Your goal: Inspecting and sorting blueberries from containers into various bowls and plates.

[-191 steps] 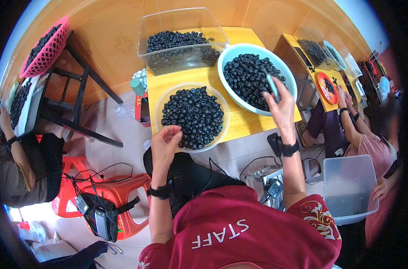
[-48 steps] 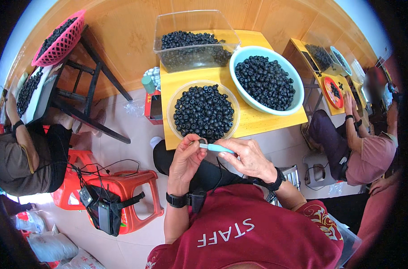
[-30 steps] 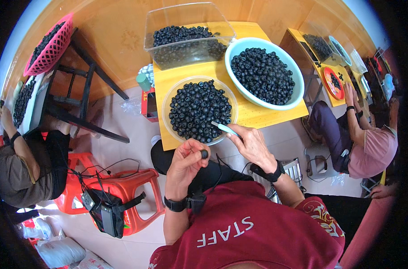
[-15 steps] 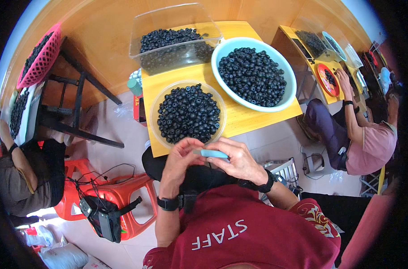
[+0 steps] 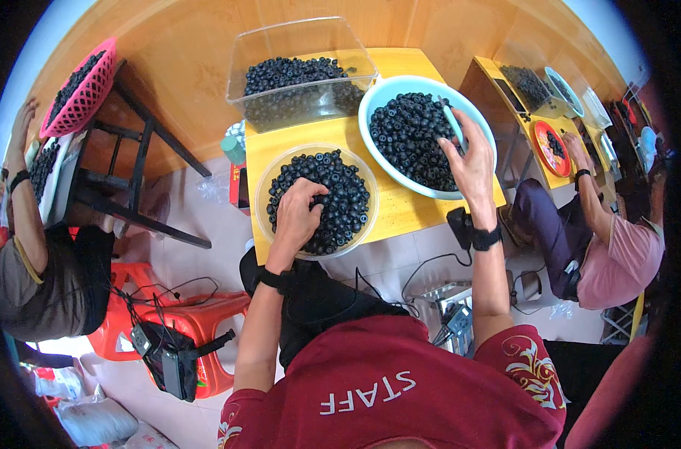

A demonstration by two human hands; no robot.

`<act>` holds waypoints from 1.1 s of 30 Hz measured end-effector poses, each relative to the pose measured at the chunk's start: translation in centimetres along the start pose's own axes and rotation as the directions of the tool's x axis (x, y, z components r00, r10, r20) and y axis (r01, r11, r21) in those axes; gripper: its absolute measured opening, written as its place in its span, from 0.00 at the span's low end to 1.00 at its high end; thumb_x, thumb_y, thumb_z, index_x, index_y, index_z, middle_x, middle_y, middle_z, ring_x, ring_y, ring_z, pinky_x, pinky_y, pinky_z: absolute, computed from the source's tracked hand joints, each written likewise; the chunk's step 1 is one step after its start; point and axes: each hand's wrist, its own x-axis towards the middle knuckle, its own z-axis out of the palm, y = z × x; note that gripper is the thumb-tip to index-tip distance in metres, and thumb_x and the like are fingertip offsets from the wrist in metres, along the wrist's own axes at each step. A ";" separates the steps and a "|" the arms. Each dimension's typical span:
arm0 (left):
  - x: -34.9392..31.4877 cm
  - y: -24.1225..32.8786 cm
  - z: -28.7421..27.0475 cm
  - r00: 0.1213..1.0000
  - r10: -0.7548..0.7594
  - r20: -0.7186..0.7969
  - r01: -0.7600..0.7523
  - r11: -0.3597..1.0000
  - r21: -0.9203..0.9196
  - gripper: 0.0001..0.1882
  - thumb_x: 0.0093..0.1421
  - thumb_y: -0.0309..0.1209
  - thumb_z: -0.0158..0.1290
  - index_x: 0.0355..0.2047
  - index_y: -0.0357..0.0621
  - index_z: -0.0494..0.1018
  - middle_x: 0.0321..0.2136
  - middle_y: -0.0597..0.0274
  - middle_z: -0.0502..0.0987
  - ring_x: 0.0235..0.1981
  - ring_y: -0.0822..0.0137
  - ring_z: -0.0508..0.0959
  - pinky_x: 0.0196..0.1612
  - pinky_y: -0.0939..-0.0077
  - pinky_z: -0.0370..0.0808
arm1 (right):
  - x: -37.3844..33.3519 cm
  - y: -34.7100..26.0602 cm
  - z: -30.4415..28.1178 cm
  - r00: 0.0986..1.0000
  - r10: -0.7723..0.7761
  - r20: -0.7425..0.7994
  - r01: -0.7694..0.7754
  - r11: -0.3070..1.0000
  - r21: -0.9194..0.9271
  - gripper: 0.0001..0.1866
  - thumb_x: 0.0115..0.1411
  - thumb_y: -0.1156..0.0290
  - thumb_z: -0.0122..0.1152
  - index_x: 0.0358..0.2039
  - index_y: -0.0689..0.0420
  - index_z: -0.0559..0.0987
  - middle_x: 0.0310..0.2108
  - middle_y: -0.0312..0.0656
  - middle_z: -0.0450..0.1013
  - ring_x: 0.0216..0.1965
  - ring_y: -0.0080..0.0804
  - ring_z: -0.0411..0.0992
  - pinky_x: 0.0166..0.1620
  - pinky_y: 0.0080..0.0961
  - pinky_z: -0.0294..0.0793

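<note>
My left hand [image 5: 299, 213] reaches into a clear round bowl [image 5: 264, 224] heaped with small round black pieces [image 5: 340, 198]. Its fingers are curled down among them, and the fingertips are hidden. On the right, my right hand [image 5: 471, 157] is over a pale blue basin [image 5: 396, 185] filled with similar black pieces [image 5: 411, 135]. It grips a slim tool with a light blue handle [image 5: 454, 123], which points away from me; I cannot make out the tool's kind. The right thumb is just above the pieces, apart from the forefinger.
Behind the bowl, a clear rectangular tub [image 5: 303, 97] with more black pieces stands on the yellow table [image 5: 385, 213]. At left are a pink basket [image 5: 86, 97], a dark stool frame [image 5: 146, 172] and a red plastic stool [image 5: 213, 322] with cables. Co-workers sit at both sides.
My hands were together at the bowl's near edge, around the light blue tool. Now the left is in the bowl, and the right has moved away and right to the basin with the tool.
</note>
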 end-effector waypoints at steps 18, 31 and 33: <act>-6.0 3.2 -4.2 0.921 -0.313 0.231 0.266 0.074 -0.961 0.14 0.54 0.20 0.52 0.43 0.35 0.71 0.32 0.61 0.75 0.33 0.69 0.78 0.40 0.74 0.77 | -10.5 -8.3 2.5 0.884 -0.170 0.435 -0.049 0.893 0.448 0.14 0.56 0.73 0.52 0.45 0.56 0.74 0.25 0.44 0.67 0.25 0.39 0.68 0.29 0.29 0.67; -7.8 3.2 -3.3 0.941 -0.239 0.240 0.213 -0.132 -0.968 0.11 0.53 0.21 0.53 0.38 0.40 0.71 0.33 0.59 0.75 0.33 0.70 0.76 0.39 0.78 0.75 | -10.6 -10.8 3.0 0.837 -0.312 0.450 0.139 0.916 0.376 0.13 0.53 0.70 0.56 0.40 0.55 0.76 0.20 0.41 0.65 0.20 0.38 0.67 0.23 0.31 0.66; -7.9 3.3 -3.1 0.946 -0.216 0.239 0.208 -0.158 -0.965 0.10 0.54 0.22 0.53 0.38 0.40 0.71 0.33 0.59 0.75 0.33 0.70 0.76 0.39 0.78 0.75 | -10.6 -10.8 2.9 0.835 -0.316 0.451 0.153 0.920 0.361 0.13 0.53 0.70 0.57 0.40 0.55 0.76 0.20 0.40 0.64 0.20 0.38 0.66 0.23 0.31 0.66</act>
